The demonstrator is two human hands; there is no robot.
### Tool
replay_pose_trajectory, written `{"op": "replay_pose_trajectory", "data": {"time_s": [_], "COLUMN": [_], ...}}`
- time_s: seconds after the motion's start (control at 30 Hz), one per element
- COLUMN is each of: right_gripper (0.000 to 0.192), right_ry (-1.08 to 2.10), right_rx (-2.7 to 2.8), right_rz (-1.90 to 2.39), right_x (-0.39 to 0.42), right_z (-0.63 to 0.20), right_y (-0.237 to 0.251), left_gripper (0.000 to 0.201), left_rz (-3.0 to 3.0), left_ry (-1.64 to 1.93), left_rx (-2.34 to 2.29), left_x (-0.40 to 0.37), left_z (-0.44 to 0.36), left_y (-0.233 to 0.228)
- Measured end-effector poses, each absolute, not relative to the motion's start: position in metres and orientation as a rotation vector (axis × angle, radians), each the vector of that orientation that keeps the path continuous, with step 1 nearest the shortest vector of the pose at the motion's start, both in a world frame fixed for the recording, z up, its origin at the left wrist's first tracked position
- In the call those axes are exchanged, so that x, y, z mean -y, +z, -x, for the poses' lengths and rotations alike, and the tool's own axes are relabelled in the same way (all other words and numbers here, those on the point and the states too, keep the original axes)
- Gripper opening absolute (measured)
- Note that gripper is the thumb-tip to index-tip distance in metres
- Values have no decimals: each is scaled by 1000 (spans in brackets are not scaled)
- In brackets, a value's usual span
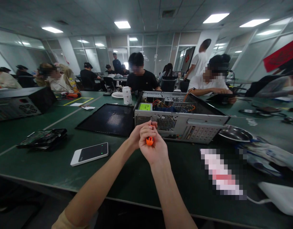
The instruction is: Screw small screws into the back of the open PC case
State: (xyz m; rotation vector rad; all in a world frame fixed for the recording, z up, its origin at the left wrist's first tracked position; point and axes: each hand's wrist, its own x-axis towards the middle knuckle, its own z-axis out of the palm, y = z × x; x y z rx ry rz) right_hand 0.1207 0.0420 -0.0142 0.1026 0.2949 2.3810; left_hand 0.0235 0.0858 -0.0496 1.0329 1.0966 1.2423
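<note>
Screwdriver point(149, 140): orange handle, held at the rear panel of the computer case point(179, 122), which lies open-side-up on the green table point(136, 178), mid-frame.

Left to right:
- Second case point(19, 105) at far left; near the table edge, a circuit board point(42, 137) in dark wrap.
- White-framed phone point(89, 153) flat on the table, well left of the hands.
- Black side panel point(108, 119) lying flat, its edge right up against the case.
- Left hand point(136, 135) closed around the front of the tool, against the case back; it looks like it's steadying the shaft. Tip is hidden, can't tell what it's seated in.
- Right hand point(151, 147) fisted tight on the handle, just behind the left hand.
- Steel bowl point(234, 133) at the case's right corner; can't see what's in it.
- White cable point(256, 201) near the right table edge.

Doing this well, my read: keep the tool square to the rear panel, push along the axis, turn from the right wrist, let the left hand only guide. Watch for the bit slipping. Other people are seated across the table, their hands well away.
</note>
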Motion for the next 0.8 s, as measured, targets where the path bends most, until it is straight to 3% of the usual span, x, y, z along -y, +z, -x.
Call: {"op": "replay_pose_trajectory", "data": {"time_s": [0.1, 0.17, 0.2, 0.27, 0.3, 0.37, 0.47, 0.6, 0.8], "right_gripper": [52, 65, 64, 52, 55, 60, 44, 28, 14], "right_ry": [2385, 2201, 1992, 1302, 939, 379, -203, -451, -485], "right_rx": [335, 917, 1196, 1617, 1707, 1825, 2001, 1949, 1763], "right_rz": [307, 678, 846, 1025, 1026, 904, 665, 449, 498], "right_x": [-36, -23, -14, 4, 11, 17, 5, -21, -34], "right_z": [-126, -137, -145, -161, -168, -178, -180, -176, -173], "right_y": [-20, -27, -31, -38, -42, -47, -53, -60, -60], "left_gripper": [35, 27, 24, 23, 23, 24, 25, 24, 23], "left_rz": [-797, -708, -668, -638, -626, -591, -561, -568, -623], "left_ry": [1240, 1223, 1254, 1324, 1323, 1332, 1330, 1380, 1283], "left_rx": [-905, -743, -683, -659, -667, -672, -706, -764, -604], "left_x": [-88, -86, -85, -82, -80, -77, -77, -79, -76], "left_z": [-17, -15, -16, -21, -23, -28, -31, -32, -26], "left_y": [-54, -55, -54, -52, -50, -46, -45, -49, -54]}}
